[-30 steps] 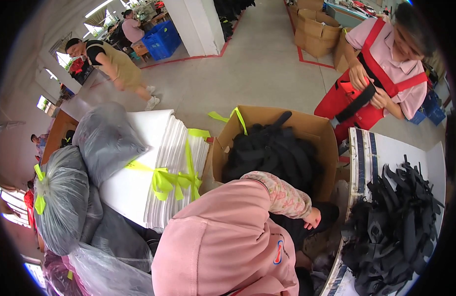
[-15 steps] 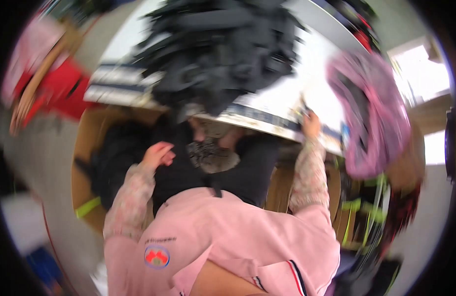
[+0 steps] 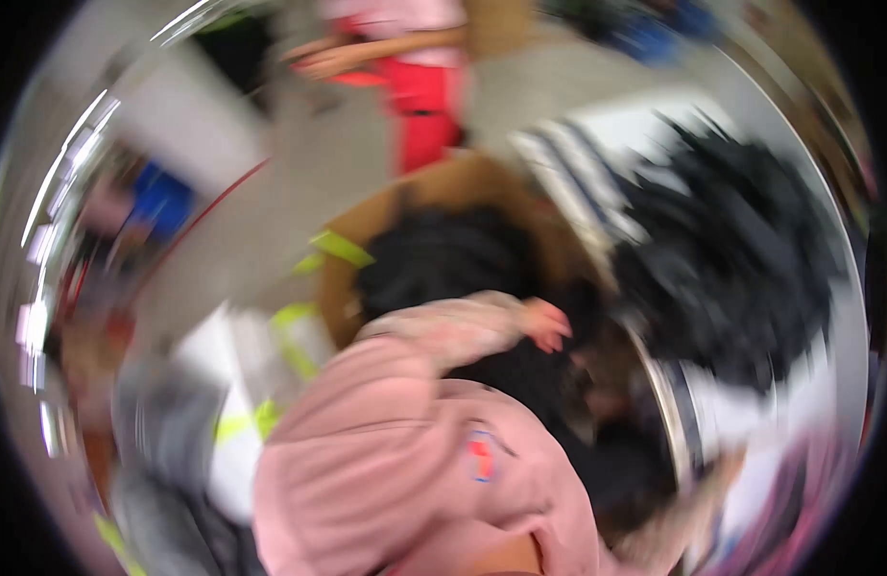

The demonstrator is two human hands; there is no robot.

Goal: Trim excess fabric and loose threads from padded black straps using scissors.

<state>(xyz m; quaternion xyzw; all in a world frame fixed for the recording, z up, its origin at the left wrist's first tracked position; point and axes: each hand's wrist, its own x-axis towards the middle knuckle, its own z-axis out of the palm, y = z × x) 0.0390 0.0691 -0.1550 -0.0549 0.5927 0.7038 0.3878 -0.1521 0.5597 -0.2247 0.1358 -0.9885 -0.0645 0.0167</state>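
Observation:
My left hand [image 3: 544, 324] hangs over my dark-trousered lap, near a cardboard box [image 3: 424, 178] that holds black cloth [image 3: 448, 254]. Its fingers are loosely bent and apart, with nothing seen in them. At the lower right my right hand [image 3: 728, 468] is smeared by motion at the edge of a white table [image 3: 669, 106]; its fingers and anything in them cannot be made out. A big heap of dark grey fabric pieces [image 3: 731, 250] lies on the table, beyond both hands.
Past the box stands another person in red trousers [image 3: 422, 110], one arm held out. A pink plastic bag [image 3: 799, 499] lies by my right hand. White and grey cloth with yellow-green strips [image 3: 237, 422] is at my left. Blue items [image 3: 163, 204] sit farther left.
My view has swung left, so table, heap and bag now appear farther right and the box nearer the middle. My left hand stays over my lap; the right remains at the table edge.

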